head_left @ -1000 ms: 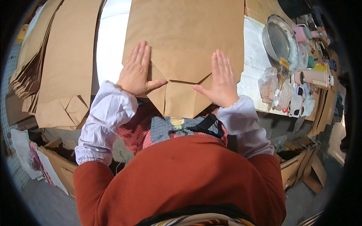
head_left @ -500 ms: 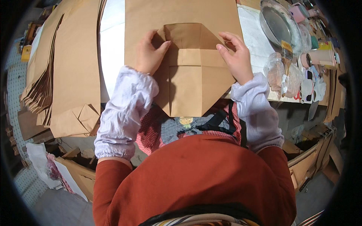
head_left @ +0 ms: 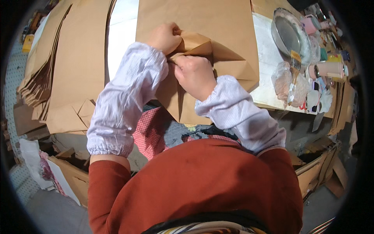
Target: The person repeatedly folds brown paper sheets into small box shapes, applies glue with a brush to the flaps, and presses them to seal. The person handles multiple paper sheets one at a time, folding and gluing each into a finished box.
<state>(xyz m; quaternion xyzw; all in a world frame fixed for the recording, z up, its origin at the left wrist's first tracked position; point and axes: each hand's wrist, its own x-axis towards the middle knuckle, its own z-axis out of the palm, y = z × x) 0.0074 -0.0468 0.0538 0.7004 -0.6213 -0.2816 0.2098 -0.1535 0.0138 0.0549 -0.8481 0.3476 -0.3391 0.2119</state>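
Observation:
A large brown kraft paper bag [head_left: 202,17] lies in front of me, its near end partly opened out into creased flaps [head_left: 230,54]. My left hand [head_left: 165,38] is closed on the left side of this end, fingertips curled into the fold. Just below and to the right, my right hand [head_left: 194,76] is also closed, pinching the same paper near its left edge. Both hands sit close together, and the paper between them bulges upward. The fingertips are partly hidden by the knuckles and the folds. The bag's lowest flap hangs past the table's front edge.
Stacked brown paper bags [head_left: 78,66] lie on the left. To the right stand a metal basin [head_left: 288,33], a brush [head_left: 295,62] in crumpled clear plastic, a pinkish bottle [head_left: 331,70] and white-framed sunglasses [head_left: 314,97]. Below the table are cardboard boxes [head_left: 315,167].
My right hand has moved left across the bag to join my left hand, which has turned over and curled in. The flat, opened bag end is now bunched and raised at the left.

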